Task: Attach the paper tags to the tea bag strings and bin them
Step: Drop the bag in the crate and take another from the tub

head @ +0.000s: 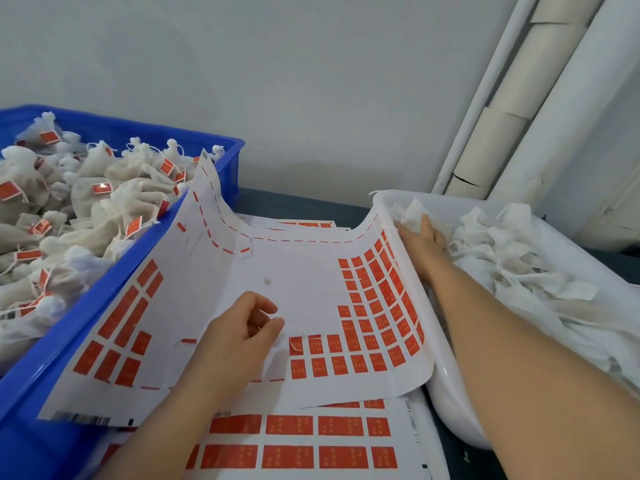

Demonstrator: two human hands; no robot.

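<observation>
A white sheet of red sticker tags (pixel 367 299) lies curled between two bins, with many tags peeled off it. My left hand (pixel 242 330) hovers over the sheet's bare middle, fingers loosely curled, thumb and forefinger close together; nothing shows between them. My right hand (pixel 422 237) reaches into the white bin (pixel 446 382) at the right, fingers laid on the pile of untagged white tea bags (pixel 512 251). At the left, the blue bin (pixel 41 368) holds several tea bags with red tags (pixel 100 188).
More full tag sheets (pixel 294 441) lie under the curled one, toward the front. White pipes (pixel 519 98) run up the wall at the back right. A dark tabletop (pixel 298 206) shows between the bins at the back.
</observation>
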